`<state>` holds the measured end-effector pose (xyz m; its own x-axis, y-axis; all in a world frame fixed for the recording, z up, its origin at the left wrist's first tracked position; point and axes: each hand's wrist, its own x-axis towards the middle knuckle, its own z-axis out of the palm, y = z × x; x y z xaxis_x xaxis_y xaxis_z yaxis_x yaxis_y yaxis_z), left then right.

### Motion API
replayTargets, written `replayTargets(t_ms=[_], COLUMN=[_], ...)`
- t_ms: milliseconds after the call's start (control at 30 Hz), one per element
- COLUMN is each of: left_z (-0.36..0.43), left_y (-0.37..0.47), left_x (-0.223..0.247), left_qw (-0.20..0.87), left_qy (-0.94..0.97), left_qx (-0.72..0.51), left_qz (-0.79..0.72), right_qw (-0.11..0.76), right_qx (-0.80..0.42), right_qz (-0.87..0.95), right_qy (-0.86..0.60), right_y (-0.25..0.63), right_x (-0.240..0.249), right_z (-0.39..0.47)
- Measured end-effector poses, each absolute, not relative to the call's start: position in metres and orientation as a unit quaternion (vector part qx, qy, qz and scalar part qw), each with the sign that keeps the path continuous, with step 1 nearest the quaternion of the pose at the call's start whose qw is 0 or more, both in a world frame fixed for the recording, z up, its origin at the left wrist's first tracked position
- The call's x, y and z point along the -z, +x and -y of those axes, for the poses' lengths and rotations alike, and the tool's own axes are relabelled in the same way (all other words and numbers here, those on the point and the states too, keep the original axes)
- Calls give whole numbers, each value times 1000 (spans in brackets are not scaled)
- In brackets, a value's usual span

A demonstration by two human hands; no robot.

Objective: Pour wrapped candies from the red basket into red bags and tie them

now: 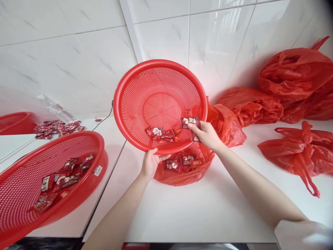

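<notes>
My left hand (151,163) grips the near rim of a red plastic mesh basket (135,86), thumb at the edge and fingers beneath. The basket is tilted so its inside faces me. Several wrapped sweets (166,134) lie in its lower part. Over its right rim, my right hand (206,134) is closed on dark red wrapped sweets (189,121), pinched between thumb and fingers. Just below the basket, an open red plastic bag (184,177) with several similar packets in it rests on the white table (177,211).
Another red mesh basket (100,152) with packets stands at left. Behind it are a pile of small red packets (57,129) and a clear plastic bottle (58,109). Full red bags (296,76) line the tiled wall at right, and a tied bag (307,149) lies nearer.
</notes>
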<state>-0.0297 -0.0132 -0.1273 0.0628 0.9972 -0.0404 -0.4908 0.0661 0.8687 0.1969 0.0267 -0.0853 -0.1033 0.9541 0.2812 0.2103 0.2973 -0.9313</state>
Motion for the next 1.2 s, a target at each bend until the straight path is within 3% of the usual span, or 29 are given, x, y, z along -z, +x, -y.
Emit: replayTargets(t_ms=[167, 433, 1200], left_z=[7, 4, 7], left_y=[-37, -40, -38], left_x=[125, 123, 122], left_qw=[620, 593, 618], left_qy=[345, 357, 346], left_qx=[-609, -628, -611], left_qz=[-356, -356, -352], right_qw=[408, 242, 258], right_qx=[-404, -248, -124], right_qz=[710, 862, 850], right_qy=[-408, -369, -443], right_y=[197, 196, 197], right_x=[78, 77, 80], right_z=[-17, -14, -16])
